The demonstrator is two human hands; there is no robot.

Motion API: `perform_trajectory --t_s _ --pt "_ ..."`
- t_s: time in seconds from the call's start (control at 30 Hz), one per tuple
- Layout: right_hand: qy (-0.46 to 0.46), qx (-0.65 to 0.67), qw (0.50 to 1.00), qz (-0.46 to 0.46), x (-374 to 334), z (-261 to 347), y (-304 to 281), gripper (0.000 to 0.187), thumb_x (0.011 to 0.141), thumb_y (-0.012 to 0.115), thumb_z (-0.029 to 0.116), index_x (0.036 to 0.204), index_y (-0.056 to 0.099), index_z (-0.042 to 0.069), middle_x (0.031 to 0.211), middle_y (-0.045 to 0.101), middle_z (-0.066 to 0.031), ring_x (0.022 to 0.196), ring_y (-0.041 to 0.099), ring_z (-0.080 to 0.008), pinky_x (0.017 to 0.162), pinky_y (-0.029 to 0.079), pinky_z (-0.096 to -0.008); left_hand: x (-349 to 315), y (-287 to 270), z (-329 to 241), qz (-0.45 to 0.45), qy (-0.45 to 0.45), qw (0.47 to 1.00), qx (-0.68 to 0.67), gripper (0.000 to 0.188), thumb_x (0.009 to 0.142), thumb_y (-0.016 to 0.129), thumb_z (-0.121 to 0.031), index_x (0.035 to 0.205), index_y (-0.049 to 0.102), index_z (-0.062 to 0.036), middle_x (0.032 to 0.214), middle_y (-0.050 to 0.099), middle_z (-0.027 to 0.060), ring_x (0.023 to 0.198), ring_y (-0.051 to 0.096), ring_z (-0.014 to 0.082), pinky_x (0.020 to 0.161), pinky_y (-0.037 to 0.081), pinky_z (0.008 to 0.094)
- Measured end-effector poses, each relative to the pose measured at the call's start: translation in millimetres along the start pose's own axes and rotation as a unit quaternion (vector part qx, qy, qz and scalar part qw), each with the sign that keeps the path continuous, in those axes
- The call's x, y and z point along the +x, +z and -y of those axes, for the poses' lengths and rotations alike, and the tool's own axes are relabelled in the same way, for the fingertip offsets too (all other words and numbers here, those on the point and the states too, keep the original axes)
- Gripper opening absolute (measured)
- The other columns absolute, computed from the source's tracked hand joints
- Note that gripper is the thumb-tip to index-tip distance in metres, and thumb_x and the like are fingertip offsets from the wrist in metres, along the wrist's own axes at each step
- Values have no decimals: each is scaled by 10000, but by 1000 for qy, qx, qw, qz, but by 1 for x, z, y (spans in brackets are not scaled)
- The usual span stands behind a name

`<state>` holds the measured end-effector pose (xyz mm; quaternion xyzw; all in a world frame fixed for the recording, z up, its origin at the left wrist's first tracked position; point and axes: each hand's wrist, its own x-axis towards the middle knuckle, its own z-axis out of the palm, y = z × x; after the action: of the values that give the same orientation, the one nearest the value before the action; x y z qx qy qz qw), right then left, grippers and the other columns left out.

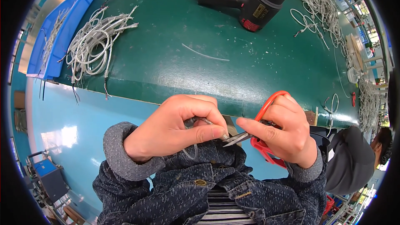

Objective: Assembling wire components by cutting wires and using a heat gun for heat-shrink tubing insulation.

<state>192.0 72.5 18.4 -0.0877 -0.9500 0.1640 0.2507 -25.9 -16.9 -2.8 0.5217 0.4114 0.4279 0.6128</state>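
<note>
My left hand (183, 123) pinches a clear-jacketed cable (190, 152) near its end, between thumb and forefinger. Part of the cable curls below that hand, and the rest is hidden by my fingers. My right hand (283, 127) is closed round red-handled scissors (268, 107). Their blades (236, 138) point left, with the tips right beside the cable end at my left fingertips. Whether the blades touch the cable is too small to tell. Both hands are in front of my body, at the near edge of the green table (166, 50).
A black heat gun (262, 4) lies at the back of the table. A bundle of clear cables (93, 41) sits at left, beside a blue bin (62, 29). A thin clear tube (204, 54) lies mid-table. More cables (321, 8) heap at right, where a person (352, 158) sits close by.
</note>
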Motion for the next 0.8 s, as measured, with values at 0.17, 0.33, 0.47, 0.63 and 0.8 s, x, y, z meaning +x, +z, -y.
perform_trajectory --t_s 0.17,0.33,0.47,0.63,0.8 --pt "-15 -13 999 43 -1 -3 -3 436 592 623 126 1025 668 98 722 520 -8 648 497 -179 554 373 -309 0 1 -1 -4 -1 1000 3 70 794 633 -69 803 654 -2 718 530 19 655 447 103 581 328 241" --pt "-13 -15 999 44 0 -2 -3 429 593 621 128 1019 669 99 722 515 -10 649 498 -179 551 371 -312 -2 3 -2 -20 -20 999 -26 90 805 635 -85 807 651 3 723 510 12 648 428 81 566 313 224" --pt "-9 -25 999 47 1 -1 -4 427 591 621 131 1014 670 95 716 502 -11 648 497 -179 549 375 -312 -4 4 -2 -28 -28 999 -32 108 815 635 -98 814 649 10 738 495 9 647 414 65 554 300 211" --pt "-15 -54 997 53 4 2 -5 415 585 620 132 994 675 87 707 485 -12 640 491 -177 537 381 -311 -5 3 -3 -24 -20 999 -13 130 828 636 -114 822 643 15 749 488 9 651 412 60 548 300 207" --pt "-29 -85 995 38 6 3 -4 405 580 620 128 978 679 85 697 472 -13 631 483 -175 524 380 -303 -6 8 -1 -44 -64 992 -104 150 841 634 -128 824 627 21 754 486 8 655 416 64 563 314 208"
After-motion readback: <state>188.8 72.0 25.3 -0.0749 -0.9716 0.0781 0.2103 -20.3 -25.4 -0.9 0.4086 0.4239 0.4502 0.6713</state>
